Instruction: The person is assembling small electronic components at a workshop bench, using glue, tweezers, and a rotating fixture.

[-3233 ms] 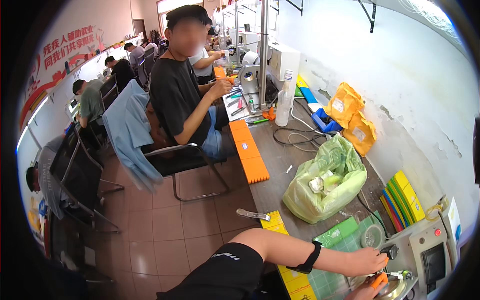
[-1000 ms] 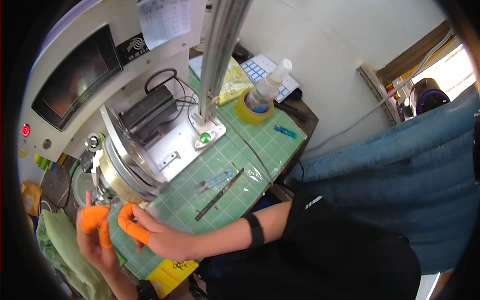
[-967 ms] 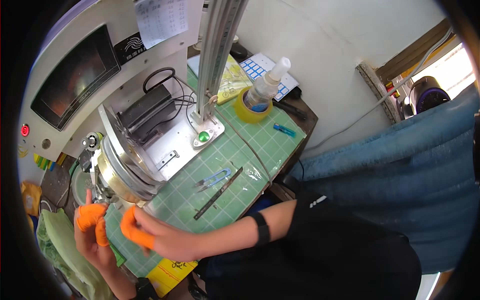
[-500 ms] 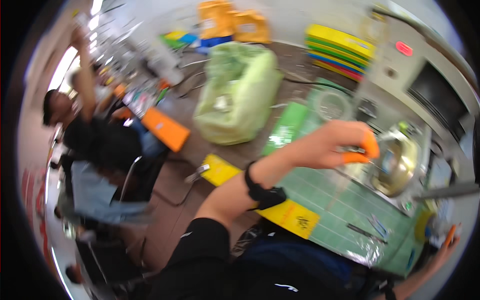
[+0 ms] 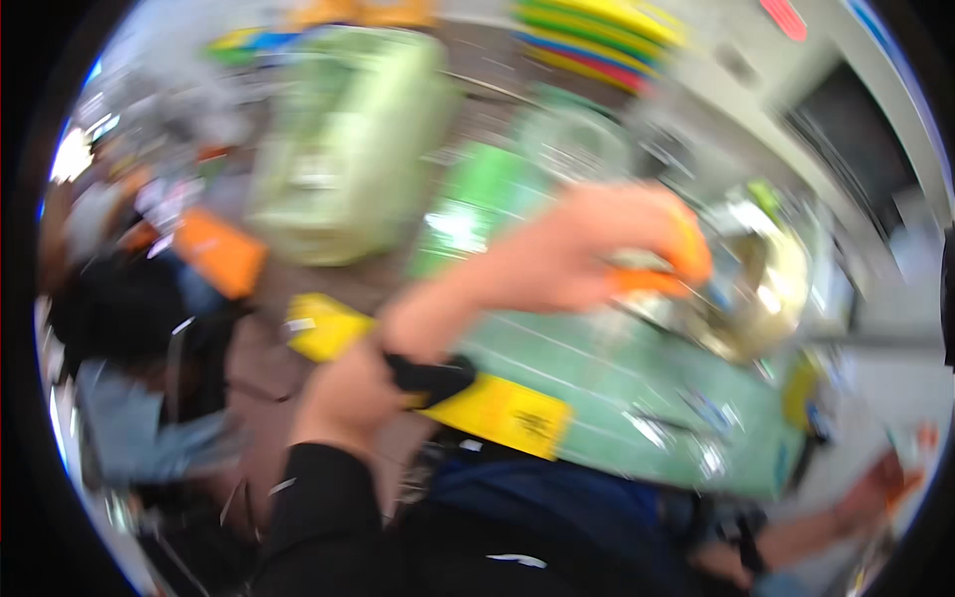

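Observation:
My left hand, with orange finger covers, hovers over the green mat. Its fingers are curled together around something small and pale that blur keeps me from making out. Just right of it stands a round, shiny gold-coloured metal bowl on a machine. A clear round container lies beyond the hand. At the far right edge is my right hand, also with orange on its fingers, low and beyond the mat's edge. Motion smears its fingers, so their pose and any held thing are unclear.
Thin tools lie near the mat's front right. A green packet, a bin lined with a pale green bag, yellow cards and stacked coloured trays stand around. A grey machine housing rises behind. People sit at left.
The whole view has swung, so the bench and bin appear further left and higher. My left hand stays curled beside the metal bowl; my right hand remains at the right edge, now more blurred.

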A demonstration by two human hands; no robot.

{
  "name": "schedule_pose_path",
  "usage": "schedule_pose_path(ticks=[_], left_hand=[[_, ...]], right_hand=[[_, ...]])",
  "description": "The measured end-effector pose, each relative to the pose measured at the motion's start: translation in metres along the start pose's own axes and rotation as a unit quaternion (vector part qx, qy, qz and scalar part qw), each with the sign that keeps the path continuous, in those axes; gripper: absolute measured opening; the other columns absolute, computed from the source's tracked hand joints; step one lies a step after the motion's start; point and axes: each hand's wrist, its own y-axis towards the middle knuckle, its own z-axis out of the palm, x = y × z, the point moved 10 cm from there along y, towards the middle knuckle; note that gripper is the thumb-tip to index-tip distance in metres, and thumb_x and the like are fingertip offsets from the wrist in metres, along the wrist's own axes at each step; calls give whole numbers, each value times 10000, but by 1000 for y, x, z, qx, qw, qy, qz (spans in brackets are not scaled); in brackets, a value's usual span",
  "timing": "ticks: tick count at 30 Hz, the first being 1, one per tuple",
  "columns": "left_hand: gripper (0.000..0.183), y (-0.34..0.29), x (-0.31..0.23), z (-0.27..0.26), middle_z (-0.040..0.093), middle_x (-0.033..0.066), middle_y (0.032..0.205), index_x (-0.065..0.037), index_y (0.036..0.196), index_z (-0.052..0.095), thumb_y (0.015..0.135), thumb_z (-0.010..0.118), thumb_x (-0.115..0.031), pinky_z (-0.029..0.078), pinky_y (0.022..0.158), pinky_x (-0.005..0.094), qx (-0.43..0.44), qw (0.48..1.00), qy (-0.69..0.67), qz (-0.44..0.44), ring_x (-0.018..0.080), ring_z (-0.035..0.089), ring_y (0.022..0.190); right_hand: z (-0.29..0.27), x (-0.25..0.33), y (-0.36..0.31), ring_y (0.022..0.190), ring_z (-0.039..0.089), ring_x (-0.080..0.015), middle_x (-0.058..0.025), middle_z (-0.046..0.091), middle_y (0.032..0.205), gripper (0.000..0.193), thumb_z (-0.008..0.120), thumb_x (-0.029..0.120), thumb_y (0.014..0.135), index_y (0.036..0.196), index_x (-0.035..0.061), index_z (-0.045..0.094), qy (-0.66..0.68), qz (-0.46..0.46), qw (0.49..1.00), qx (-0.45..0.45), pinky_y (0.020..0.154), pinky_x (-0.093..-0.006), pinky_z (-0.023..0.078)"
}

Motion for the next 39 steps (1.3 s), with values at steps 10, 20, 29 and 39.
schedule_pose_path(ticks=[10, 20, 29, 39], left_hand=[[169, -6, 18, 7, 665, 179, 1036, 61, 971, 653, 842, 732, -13, 517, 1017, 540, 77, 990, 102, -53, 371, 687, 1010], [140, 1, 10, 8, 705, 163, 963, 48, 931, 684, 830, 763, -10, 564, 873, 437, 26, 996, 79, 39, 303, 716, 891], [105, 6, -12, 3, 740, 164, 903, 53, 908, 717, 841, 779, 1, 601, 716, 330, 32, 985, 62, 160, 261, 739, 807], [109, 9, 11, 0, 738, 138, 849, 27, 859, 717, 800, 807, 11, 591, 706, 334, -38, 995, -77, 44, 269, 735, 798]], right_hand=[[301, -75, -108, 1093, 670, -268, -271, 617, 1283, 914, 719, 509, 905, 1464, -109, 343, 190, 215, 812, 508, 920, -373, 566], [316, -83, -117, 1060, 679, -275, -275, 619, 1271, 870, 698, 500, 921, 1445, -110, 364, 133, 181, 822, 523, 871, -362, 569], [325, -80, -119, 1030, 686, -282, -279, 621, 1261, 832, 680, 491, 935, 1427, -111, 383, 96, 124, 847, 508, 827, -353, 572], [315, -80, -108, 998, 695, -289, -283, 623, 1249, 792, 660, 481, 951, 1408, -113, 404, 43, 65, 878, 472, 778, -343, 576]])
